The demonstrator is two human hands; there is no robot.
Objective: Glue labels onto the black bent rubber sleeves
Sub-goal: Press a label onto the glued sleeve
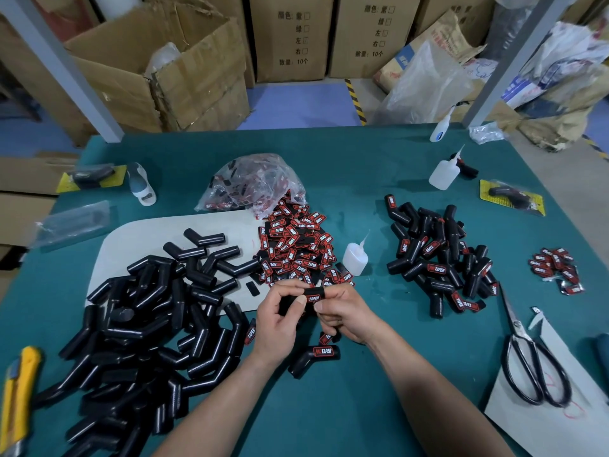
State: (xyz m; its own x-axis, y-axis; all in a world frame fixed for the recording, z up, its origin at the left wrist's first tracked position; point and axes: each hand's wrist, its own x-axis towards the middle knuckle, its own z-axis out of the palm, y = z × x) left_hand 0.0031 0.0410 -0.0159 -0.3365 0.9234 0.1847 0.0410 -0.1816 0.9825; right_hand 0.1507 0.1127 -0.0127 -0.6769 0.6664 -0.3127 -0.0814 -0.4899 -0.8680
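Sleeve in hand (286, 307): one black bent rubber piece is held above the green table mat (323, 410), just in front of the loose heap of labels (296, 249) and between both hands. Left hand (280, 319) has its fingers curled round the sleeve's body, with the thumb laid against the edge of the red-and-black label (313, 297) that sits on the upper limb. Right hand (346, 311) pinches the same end, thumb and fingers closed on the sleeve beside the label. Whether glue lies under the label cannot be seen; judged from the grip, the label is being pressed home. Progress: a finished pile (438, 255) of labelled sleeves lies to the right, and one more labelled sleeve (316, 356) rests on the mat near the wrists. Outstanding: the unlabelled pile (141, 324) to the left, partly on a white board (148, 232), looks clearly larger than the finished one, so I assess the job as well under half done. Supply is ample: the heap is large, with a bag (253, 183) of further labels behind it. Nearest glue bottle (354, 258) stands upright just right of the heap, within reach. Scissors (527, 357) and a utility knife (16, 397) lie at the table edges, untouched.
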